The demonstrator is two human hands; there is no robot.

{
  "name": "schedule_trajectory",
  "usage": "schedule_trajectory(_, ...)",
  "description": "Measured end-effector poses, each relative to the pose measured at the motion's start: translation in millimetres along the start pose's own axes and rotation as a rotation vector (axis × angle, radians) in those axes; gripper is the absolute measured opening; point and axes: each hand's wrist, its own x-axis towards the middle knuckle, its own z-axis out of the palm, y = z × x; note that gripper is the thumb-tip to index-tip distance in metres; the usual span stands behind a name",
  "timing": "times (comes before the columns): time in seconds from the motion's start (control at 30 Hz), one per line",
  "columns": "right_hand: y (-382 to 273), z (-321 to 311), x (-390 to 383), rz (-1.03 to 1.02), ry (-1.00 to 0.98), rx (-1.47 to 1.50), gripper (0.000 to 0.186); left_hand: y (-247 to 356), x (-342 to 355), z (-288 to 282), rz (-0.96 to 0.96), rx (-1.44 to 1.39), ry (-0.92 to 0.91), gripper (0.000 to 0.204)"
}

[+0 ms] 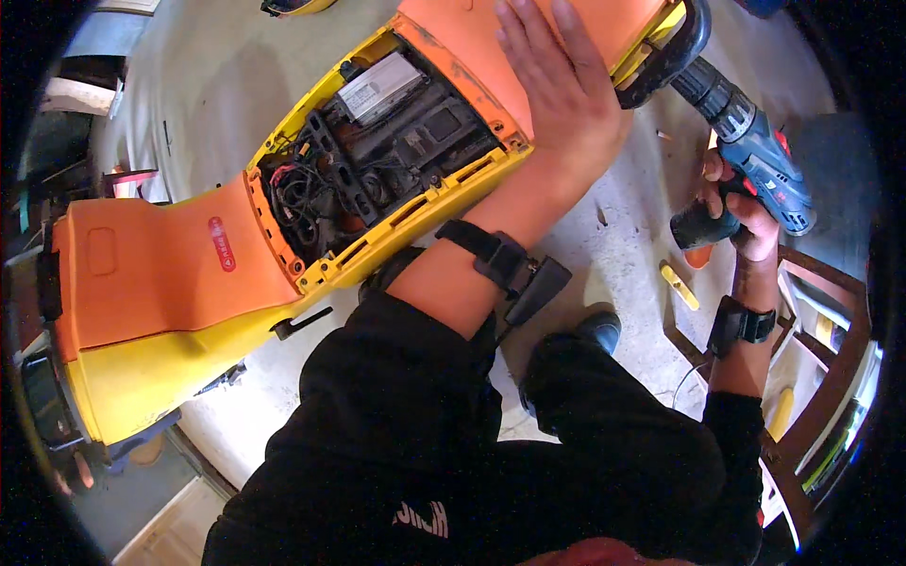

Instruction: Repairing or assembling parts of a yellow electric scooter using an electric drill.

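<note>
A long yellow-and-orange vehicle body (170, 255) stretches across the view, like a scooter with its middle cover off. My left hand (571, 104) lies flat on the orange panel (462, 33) at its right part, fingers stretched out. My right hand (741, 212) is wrapped round the grip of a blue cordless drill (769, 170). The drill's black chuck end points up and left, close to a curved black bar (684, 57) at the body's right end; whether they touch I cannot tell. Inside the open compartment are a silver box (379, 88) and tangled black wires (302, 193).
At the right stands a brown metal frame (835, 377) with items on it. A yellow-handled object (679, 287) lies on the grey floor (613, 255) below the drill. My shoe (599, 330) is close to the vehicle. Dark clutter lines the left edge.
</note>
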Motion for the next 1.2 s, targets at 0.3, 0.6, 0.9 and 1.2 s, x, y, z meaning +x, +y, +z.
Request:
schedule_trajectory(0.3, 4, 3, -4, 0.007, 0.057, 0.029, 0.054, 26, 39, -40, -0.502, -0.264, -0.354, 0.067)
schedule_trajectory(0.6, 6, -4, -4, -0.016, 0.05, -0.06, 0.045, 15, 15, -17, -0.412, -0.192, -0.219, 0.064)
schedule_trajectory(0.9, -5, 5, 3, -0.02, 0.059, -0.1, 0.04, 24, 30, -33, -0.443, -0.222, -0.268, 0.065)
schedule_trajectory(1.2, -1, -3, 2, -0.024, 0.001, -0.06, 0.048, 26, 35, -44, -0.536, -0.43, -0.499, 0.08)
